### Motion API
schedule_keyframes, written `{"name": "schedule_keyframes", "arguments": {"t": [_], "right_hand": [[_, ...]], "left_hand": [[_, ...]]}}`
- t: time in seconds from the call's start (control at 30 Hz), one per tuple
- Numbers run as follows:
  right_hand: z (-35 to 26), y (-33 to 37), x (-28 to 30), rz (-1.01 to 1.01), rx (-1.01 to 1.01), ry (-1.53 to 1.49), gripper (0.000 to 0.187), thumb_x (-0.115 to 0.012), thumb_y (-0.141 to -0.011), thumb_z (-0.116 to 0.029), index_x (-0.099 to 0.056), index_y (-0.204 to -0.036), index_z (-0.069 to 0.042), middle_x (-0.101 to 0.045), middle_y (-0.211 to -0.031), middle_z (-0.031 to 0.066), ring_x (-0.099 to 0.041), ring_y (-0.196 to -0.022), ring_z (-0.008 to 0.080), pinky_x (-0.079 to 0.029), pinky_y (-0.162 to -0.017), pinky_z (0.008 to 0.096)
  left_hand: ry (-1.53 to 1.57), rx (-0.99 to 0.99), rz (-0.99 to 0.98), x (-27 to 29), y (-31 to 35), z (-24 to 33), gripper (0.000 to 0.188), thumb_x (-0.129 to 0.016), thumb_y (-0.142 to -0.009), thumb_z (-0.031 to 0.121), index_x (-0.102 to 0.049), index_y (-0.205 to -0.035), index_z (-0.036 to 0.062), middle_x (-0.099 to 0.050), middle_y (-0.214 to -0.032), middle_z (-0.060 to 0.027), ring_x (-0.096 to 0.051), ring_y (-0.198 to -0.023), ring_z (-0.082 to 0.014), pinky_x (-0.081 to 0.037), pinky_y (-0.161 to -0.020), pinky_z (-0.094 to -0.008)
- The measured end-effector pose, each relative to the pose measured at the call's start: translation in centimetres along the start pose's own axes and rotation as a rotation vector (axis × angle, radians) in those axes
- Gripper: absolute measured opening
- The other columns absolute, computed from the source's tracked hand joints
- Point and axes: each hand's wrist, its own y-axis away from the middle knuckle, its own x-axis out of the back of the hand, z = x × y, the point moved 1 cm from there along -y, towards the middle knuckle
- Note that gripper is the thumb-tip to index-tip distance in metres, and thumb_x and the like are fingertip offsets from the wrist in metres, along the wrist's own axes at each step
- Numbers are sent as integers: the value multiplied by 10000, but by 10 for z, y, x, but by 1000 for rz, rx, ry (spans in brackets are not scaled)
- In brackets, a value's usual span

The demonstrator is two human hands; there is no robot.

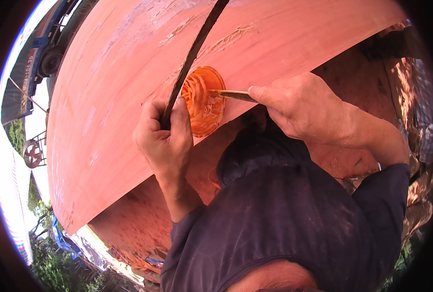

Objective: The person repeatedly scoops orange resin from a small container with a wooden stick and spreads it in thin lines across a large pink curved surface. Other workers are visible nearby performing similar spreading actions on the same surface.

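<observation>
My left hand (165,138) is closed, thumb against fingers, on the lower end of a long thin dark strip (194,51). The strip slants up past the top of the picture. Right beside my left thumb is a shallow round orange bowl (215,114), smeared inside with thick orange paste (194,100); whether my fingers also grip its rim is hidden. My right hand (306,107) is closed around a narrow flat spatula-like tool (233,95). Its tip reaches over the bowl's inside, near the paste. The tool's rear end is hidden in my palm.
Behind the bowl curves a large reddish surface (104,126) with rough streaks of filler. Reddish ground (134,219) shows below its edge. At the far left are a blue truck (44,44) and a small wheel (32,153). Crumpled sheeting (92,246) lies lower left, near green plants (56,265).
</observation>
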Motion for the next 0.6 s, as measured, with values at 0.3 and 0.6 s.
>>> {"name": "schedule_keyframes", "arguments": {"t": [0.3,0.6], "right_hand": [[-8,16,-16,19,-23,-141,192,-615,-844,-9,-662,-1029,15,-646,-710,186,-661,-665,384,-530,-605,473],[-5,21,-32,6,-53,-273,312,-633,-838,35,-686,-1145,25,-659,-729,179,-666,-633,357,-523,-555,437]], "left_hand": [[-95,-46,46,-4,8,4,270,-738,-931,67,-550,-740,32,-437,-597,63,-361,-576,-20,-290,-491,-223],[-75,-52,82,-12,9,11,245,-743,-945,73,-579,-767,33,-470,-611,77,-383,-583,-12,-300,-505,-210]]}}
